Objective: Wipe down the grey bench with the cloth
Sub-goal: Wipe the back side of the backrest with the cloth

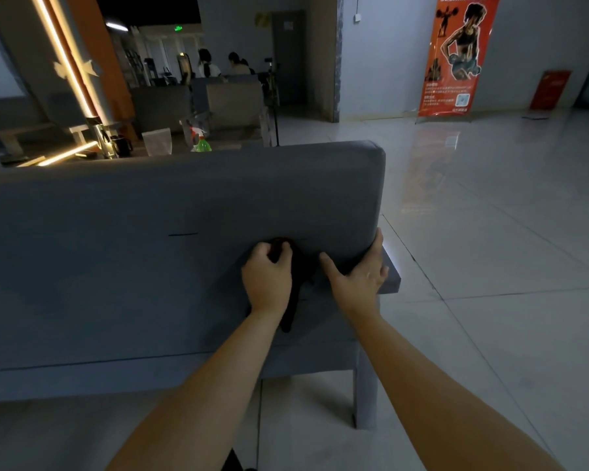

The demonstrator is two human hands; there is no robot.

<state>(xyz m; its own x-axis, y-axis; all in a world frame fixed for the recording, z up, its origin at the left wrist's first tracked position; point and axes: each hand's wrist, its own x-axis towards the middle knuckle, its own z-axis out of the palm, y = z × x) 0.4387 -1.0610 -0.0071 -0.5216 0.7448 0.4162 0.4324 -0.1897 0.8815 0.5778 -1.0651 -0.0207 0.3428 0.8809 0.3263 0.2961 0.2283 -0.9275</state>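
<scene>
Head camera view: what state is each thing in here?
grey bench: standing, cloth held against its backrest.
cloth: dark, bunched, tail hanging down.
left hand: grips the cloth.
right hand: grips the backrest's end.
spray bottle: upright behind the grey bench.
</scene>
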